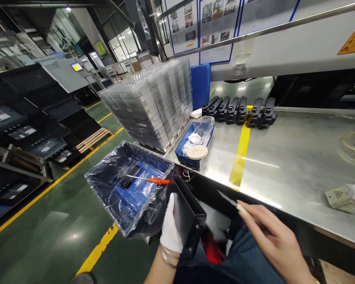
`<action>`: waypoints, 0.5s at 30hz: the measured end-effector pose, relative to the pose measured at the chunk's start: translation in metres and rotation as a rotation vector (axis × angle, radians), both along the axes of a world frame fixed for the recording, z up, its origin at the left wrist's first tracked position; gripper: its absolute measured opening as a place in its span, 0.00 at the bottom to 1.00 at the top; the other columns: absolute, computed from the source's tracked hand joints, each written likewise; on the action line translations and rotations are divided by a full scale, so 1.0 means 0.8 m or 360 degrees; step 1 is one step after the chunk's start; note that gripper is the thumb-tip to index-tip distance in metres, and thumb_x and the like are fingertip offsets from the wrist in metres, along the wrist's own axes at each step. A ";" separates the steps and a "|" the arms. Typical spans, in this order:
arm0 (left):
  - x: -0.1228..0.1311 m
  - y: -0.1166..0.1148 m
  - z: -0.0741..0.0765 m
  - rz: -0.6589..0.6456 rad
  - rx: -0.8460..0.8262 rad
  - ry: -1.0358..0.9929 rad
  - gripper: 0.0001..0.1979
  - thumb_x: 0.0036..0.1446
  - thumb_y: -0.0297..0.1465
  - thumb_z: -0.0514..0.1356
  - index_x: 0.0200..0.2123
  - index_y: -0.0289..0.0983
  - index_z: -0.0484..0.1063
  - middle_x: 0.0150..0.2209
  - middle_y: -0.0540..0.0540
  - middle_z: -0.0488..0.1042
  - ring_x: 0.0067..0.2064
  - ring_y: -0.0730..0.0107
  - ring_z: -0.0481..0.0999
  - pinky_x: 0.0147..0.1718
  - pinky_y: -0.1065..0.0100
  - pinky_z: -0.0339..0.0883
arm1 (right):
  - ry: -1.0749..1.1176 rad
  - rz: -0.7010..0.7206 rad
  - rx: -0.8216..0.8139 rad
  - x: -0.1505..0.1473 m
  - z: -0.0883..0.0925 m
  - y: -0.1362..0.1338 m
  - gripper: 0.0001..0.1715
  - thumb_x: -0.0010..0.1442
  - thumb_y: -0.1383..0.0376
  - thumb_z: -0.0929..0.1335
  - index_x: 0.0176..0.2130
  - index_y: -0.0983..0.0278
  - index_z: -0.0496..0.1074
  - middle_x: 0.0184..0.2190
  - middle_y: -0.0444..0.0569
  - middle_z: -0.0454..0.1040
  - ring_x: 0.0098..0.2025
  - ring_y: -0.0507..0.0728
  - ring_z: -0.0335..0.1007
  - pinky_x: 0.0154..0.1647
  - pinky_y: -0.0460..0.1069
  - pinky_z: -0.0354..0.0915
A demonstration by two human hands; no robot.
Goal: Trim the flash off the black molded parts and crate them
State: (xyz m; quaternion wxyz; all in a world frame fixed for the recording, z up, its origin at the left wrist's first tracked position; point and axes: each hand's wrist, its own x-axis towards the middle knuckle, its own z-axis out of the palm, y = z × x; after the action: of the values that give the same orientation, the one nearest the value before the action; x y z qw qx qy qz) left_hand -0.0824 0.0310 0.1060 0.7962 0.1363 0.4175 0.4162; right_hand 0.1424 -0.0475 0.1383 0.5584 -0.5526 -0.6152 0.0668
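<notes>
left hand, white glove, wrapped around a black rectangular part held over the lap, just off the desk edge. right hand bare, fingers pinched on a thin blade tool pointing at the part. plastic-lined bin beside it with an orange-handled screwdriver. row of black parts further back on the desk.

Stacked clear trays beside blue bin
</notes>
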 end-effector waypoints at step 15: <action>-0.021 0.005 0.009 0.0390 -0.0293 -0.0317 0.10 0.53 0.39 0.76 0.39 0.48 0.86 0.41 0.58 0.87 0.44 0.69 0.86 0.69 0.64 0.66 | 0.0116 0.0942 -0.0736 -0.015 0.017 -0.024 0.26 0.76 0.51 0.65 0.31 0.58 0.79 0.24 0.40 0.79 0.25 0.50 0.77 0.28 0.41 0.70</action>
State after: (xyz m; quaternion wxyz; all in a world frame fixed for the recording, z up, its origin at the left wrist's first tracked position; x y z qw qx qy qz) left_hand -0.0994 0.0353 0.1132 0.7860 -0.0310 0.3862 0.4817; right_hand 0.1306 -0.0668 0.1522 0.3968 -0.4597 -0.6967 0.3820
